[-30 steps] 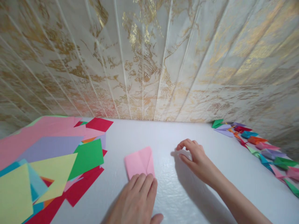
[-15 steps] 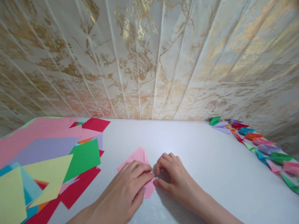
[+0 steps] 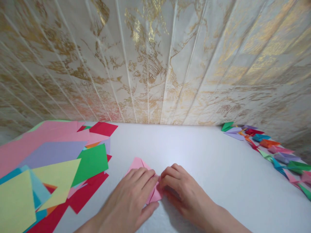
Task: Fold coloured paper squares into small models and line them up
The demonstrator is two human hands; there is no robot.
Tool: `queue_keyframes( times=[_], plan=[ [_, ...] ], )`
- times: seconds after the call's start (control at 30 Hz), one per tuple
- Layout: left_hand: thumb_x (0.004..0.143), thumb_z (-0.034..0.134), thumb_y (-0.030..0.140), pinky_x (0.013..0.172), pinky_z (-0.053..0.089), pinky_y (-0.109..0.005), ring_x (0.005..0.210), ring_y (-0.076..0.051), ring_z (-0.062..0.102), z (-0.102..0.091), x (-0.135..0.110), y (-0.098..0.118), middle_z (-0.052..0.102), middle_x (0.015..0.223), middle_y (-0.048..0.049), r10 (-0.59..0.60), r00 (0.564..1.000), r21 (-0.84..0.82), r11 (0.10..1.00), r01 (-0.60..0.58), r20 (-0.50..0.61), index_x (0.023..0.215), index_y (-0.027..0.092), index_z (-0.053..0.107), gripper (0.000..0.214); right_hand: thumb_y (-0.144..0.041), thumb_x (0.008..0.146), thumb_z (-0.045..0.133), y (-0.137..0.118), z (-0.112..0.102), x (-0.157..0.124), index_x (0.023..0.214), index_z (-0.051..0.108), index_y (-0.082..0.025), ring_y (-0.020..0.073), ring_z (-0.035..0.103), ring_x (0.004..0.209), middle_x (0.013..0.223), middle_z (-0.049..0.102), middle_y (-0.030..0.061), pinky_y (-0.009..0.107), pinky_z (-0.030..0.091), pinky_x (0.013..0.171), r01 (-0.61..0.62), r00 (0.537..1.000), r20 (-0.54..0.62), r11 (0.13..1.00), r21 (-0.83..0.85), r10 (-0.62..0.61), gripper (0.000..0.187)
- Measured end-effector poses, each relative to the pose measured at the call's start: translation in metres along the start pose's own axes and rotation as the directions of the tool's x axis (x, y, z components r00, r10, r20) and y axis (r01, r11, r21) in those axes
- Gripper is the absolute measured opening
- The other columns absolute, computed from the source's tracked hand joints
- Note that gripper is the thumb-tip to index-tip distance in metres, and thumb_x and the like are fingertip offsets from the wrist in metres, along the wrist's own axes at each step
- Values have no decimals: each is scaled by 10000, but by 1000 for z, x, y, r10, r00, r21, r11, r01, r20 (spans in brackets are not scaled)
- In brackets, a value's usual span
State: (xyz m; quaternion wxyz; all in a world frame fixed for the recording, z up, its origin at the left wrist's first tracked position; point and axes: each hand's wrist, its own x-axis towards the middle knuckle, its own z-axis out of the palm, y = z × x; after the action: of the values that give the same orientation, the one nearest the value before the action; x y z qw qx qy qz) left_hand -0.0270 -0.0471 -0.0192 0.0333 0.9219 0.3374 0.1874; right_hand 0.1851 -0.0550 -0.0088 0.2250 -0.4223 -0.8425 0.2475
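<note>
A piece of folded pink paper [image 3: 138, 162] lies on the white table, partly hidden under my hands. Across it rests my left hand [image 3: 131, 194], fingers stretched out and pressing it down, the thumb spread at its lower edge. At the paper's right edge, my right hand [image 3: 182, 189] has its fingers curled and closed in a pinch on the corner. The fingertips there are partly hidden.
On the left, many loose coloured sheets overlap, among them a green sheet [image 3: 93, 163] and a yellow sheet [image 3: 17, 197]. Several small folded paper pieces [image 3: 286, 158] line the right edge. A gold-patterned curtain [image 3: 155, 64] hangs behind the white table [image 3: 167, 139].
The pink paper has turned slightly anticlockwise under my left hand. My right fingers, curled and apart before, have closed at its right edge. The view has shifted a little.
</note>
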Motion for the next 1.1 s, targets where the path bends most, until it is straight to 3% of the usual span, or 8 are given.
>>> queue_keyframes(
  times=[0.2,0.3,0.4,0.57,0.73,0.9,1.0,1.1],
  plan=[
    [923,578,180,890,501,-406,988,-258,645,5,-6,4,724,1055,-66,124,991,123,986,-116,-58,943,169,659,84,-131,777,746,-3,6,-3,905,655,-197,200,550,888,945,670,17,335,408,788,54,998,-21,993,-105,-56,170],
    [899,612,168,820,510,-364,911,-233,645,1,-7,5,723,1005,-47,161,987,149,976,-158,-8,930,176,652,51,-111,855,656,0,13,-5,840,633,-192,187,539,813,874,674,18,336,375,732,131,982,-101,963,-235,-158,85],
    [906,656,280,788,510,-333,902,-220,636,-5,-6,4,717,1045,-39,103,994,112,988,-105,19,993,195,642,122,-55,877,570,1,15,-5,849,632,-187,186,539,785,854,678,27,337,356,711,184,967,-126,950,-253,-221,148],
    [961,571,206,862,490,-325,954,-201,630,-6,-9,2,696,1076,-50,133,989,122,983,-140,68,994,199,634,72,-108,870,614,0,6,-5,938,640,-200,187,575,834,905,682,20,329,376,760,114,990,-77,988,-100,-122,118],
    [940,522,103,842,491,-324,935,-203,633,-1,-12,2,694,1038,-64,163,985,115,979,-169,61,979,182,626,136,-174,840,705,0,8,-5,900,611,-197,207,580,865,940,676,33,340,391,771,100,993,-46,988,-115,-106,114],
    [939,508,110,719,466,-294,811,-185,603,-3,-4,-2,648,881,-20,-48,999,-115,992,49,12,862,200,597,148,-51,910,566,3,14,-4,860,604,-195,185,567,843,901,689,26,320,411,739,131,982,-130,988,-79,-141,157],
    [933,545,142,697,435,-291,811,-184,583,-3,1,-7,599,836,-3,-216,973,-231,946,229,83,786,200,554,159,-23,873,604,2,14,0,849,608,-196,197,544,861,876,688,20,325,444,761,67,986,-148,997,-25,-70,174],
    [941,516,135,699,415,-301,812,-186,567,-3,4,-10,567,825,0,-284,948,-231,922,311,146,742,197,520,207,-15,859,622,0,16,4,823,603,-186,204,524,844,850,656,28,338,460,755,10,988,-151,999,-45,-16,176]
  ],
)
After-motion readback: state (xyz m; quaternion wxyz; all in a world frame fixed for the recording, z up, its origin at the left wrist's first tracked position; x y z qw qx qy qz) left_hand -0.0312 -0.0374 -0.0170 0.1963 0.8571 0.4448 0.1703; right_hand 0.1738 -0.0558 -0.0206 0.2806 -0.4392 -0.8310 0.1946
